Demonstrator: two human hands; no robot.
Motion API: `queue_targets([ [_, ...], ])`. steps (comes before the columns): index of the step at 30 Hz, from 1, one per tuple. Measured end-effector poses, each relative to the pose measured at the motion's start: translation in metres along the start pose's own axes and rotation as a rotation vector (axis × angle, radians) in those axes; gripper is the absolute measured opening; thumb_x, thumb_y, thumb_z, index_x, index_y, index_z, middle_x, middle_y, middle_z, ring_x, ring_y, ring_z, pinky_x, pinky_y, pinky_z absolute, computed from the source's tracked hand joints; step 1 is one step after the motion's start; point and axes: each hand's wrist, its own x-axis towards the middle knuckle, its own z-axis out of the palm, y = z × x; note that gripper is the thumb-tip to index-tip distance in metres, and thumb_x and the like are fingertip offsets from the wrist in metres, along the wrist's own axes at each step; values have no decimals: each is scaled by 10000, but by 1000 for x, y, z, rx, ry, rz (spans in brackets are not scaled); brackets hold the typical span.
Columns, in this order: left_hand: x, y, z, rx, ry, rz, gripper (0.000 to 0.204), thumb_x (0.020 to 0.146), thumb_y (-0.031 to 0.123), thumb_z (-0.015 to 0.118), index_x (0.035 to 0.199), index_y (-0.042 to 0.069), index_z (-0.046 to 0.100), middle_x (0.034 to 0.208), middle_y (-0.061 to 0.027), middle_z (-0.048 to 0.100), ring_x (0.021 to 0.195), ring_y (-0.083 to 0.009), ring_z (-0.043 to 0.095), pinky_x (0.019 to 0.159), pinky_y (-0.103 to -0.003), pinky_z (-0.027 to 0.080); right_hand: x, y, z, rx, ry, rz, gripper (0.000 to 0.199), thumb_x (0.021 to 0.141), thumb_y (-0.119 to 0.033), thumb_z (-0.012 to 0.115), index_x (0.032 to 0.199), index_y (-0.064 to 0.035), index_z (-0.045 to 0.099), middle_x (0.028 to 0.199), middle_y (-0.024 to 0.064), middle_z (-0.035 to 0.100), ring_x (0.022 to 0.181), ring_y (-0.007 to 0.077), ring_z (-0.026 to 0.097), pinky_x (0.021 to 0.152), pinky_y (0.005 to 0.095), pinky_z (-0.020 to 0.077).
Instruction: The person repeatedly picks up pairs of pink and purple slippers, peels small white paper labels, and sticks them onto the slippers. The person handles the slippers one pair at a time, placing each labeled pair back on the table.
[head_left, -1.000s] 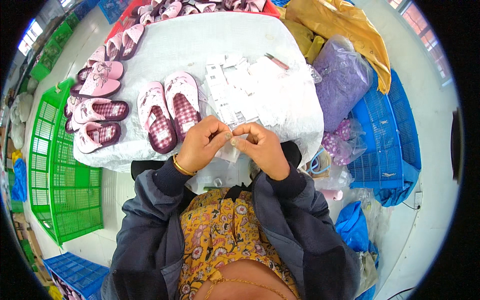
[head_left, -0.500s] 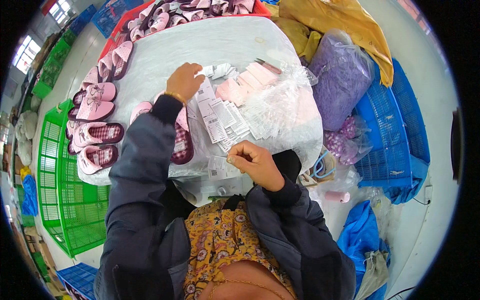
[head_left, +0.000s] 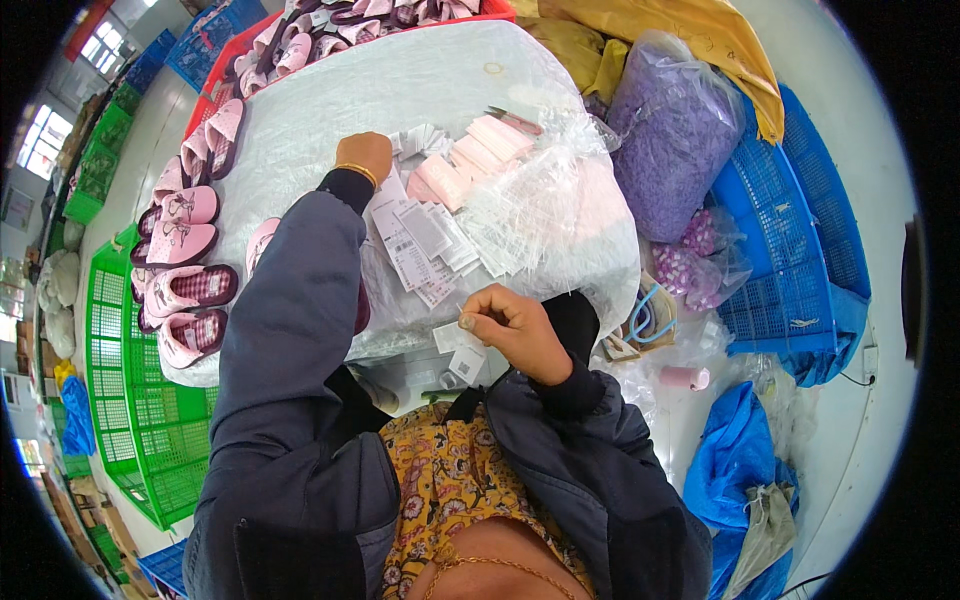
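**Paper tags half sorted, slippers waiting**

Paper tags point(head_left: 425, 245) lie fanned across the white table point(head_left: 400, 80), beside small pink packets point(head_left: 470, 160). Left hand point(head_left: 365, 155) reaches to their far edge, fingers curled on the pile (what they pinch is hidden). Right hand point(head_left: 515, 325) pinches something thin, too small to name. Pink slippers point(head_left: 185, 290) line the left edge; most look untagged, I judge.

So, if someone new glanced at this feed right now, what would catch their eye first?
Probably the pink slippers lined up along the left edge of the white-covered table, next to the bright green crates. Then the left hand stretched out to the pile of paper tags mid-table, while the right hand pinches something small near the body. A big purple bag sits at right.
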Motion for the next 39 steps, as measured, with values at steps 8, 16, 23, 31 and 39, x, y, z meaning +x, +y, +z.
queue_targets([
  [8, -11, 4, -12, 28, 168, 77, 164, 857, 178, 574, 869, 80, 704, 859, -154, 718, 804, -323, 712, 691, -437, 563, -4, 0, 2, 1, 16, -8, 115, 934, -132, 659, 939, -21, 628, 763, -57, 563, 675, 20, 464, 597, 208, 402],
  [16, -38, -16, -40, -215, 326, 73, 144, 856, 164, 576, 892, 84, 690, 851, -162, 706, 789, -340, 691, 684, -457, 546, -2, 0, 10, -56, 42, -130, 106, 930, -116, 657, 961, -18, 628, 807, -41, 580, 694, 29, 475, 621, 209, 411],
  [23, -149, 8, -95, -1206, 138, 37, 238, 907, 121, 644, 1070, -51, 668, 856, -74, 705, 763, -102, 655, 698, -242, 509, 18, -37, 19, 55, 120, -144, 329, 899, -37, 668, 1190, -1, 519, 814, 1, 605, 706, 40, 509, 621, 206, 416],
  [31, -219, 42, -109, -1400, 125, 65, 181, 918, 51, 653, 1064, -55, 662, 879, -33, 679, 778, -71, 606, 684, -218, 487, 36, -47, 36, 91, 169, -146, 435, 862, -56, 706, 1236, 34, 503, 828, 46, 646, 738, 78, 574, 650, 221, 455],
  [39, -233, 42, -114, -1319, 133, 69, 175, 907, 52, 667, 1055, -41, 671, 853, -17, 675, 752, -53, 580, 655, -210, 471, 29, -47, 43, 64, 141, -128, 392, 866, -46, 696, 1210, 36, 528, 849, 48, 644, 764, 80, 580, 682, 230, 469],
])
